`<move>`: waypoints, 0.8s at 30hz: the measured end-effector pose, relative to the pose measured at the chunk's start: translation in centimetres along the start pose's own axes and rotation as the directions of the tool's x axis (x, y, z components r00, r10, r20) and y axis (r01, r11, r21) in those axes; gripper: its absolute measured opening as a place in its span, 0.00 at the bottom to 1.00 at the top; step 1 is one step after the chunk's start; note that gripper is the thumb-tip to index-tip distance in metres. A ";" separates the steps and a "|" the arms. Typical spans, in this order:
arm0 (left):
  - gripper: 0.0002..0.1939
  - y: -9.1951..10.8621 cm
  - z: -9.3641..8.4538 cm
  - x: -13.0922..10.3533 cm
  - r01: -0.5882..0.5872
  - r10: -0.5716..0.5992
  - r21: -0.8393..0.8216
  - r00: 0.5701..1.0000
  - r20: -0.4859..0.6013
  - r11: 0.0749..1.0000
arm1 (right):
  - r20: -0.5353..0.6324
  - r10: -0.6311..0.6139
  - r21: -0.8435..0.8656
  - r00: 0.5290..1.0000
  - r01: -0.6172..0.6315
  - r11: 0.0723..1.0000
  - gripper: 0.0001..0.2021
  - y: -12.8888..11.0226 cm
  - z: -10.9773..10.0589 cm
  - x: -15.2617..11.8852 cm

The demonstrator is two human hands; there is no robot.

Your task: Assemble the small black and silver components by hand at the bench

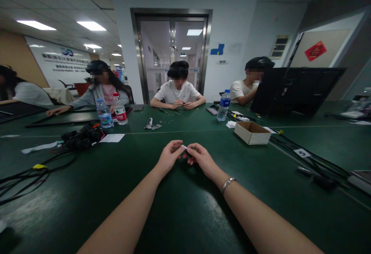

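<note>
Just above the green table [179, 207], in the middle of the head view, my left hand [170, 155] and my right hand [202, 156] meet at their fingertips. Between them is a small, shiny metallic piece [184, 147], too small to name. The left thumb and fingers pinch one end of it, and the right thumb and fingers close on the other. My fingers hide most of its shape. A metal bracelet [228, 184] circles my right wrist.
An open cardboard box [252, 133] stands right of my hands, beside black cables [313, 159]. Left lie a tangle of black gear [82, 137] and a paper sheet [112, 138]. Bottles [223, 105], small metal parts [153, 125] and a monitor [295, 91] stand farther back. Several people sit opposite.
</note>
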State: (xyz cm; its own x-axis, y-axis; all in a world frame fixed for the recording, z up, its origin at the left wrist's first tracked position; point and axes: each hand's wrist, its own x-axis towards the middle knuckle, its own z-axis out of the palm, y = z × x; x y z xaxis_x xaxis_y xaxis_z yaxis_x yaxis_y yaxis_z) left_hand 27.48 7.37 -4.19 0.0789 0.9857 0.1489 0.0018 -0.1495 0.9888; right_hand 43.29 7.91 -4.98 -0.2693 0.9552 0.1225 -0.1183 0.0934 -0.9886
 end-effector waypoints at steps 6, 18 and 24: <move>0.16 0.0 -0.1 0.0 -0.037 0.036 0.007 0.998 0.044 0.999 | 0.007 0.004 -0.012 1.000 -0.004 1.000 0.17 0.1 -0.1 0.1; 0.19 -0.3 -0.1 0.2 0.003 -0.002 -0.019 1.000 0.030 1.000 | -0.008 0.000 -0.013 1.000 0.000 1.000 0.17 0.2 0.0 0.1; 0.26 -0.1 0.3 0.2 -0.019 0.019 -0.122 1.000 0.001 0.992 | -0.011 -0.023 -0.012 1.000 0.022 1.000 0.19 0.3 0.2 0.1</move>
State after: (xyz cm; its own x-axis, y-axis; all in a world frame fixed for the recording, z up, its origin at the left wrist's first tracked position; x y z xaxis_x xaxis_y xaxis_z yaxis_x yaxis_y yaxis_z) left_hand 27.83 7.53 -4.27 0.0802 0.9826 0.1676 -0.1214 -0.1572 0.9801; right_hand 43.04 8.02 -5.23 -0.2560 0.9559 0.1438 -0.1126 0.1183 -0.9866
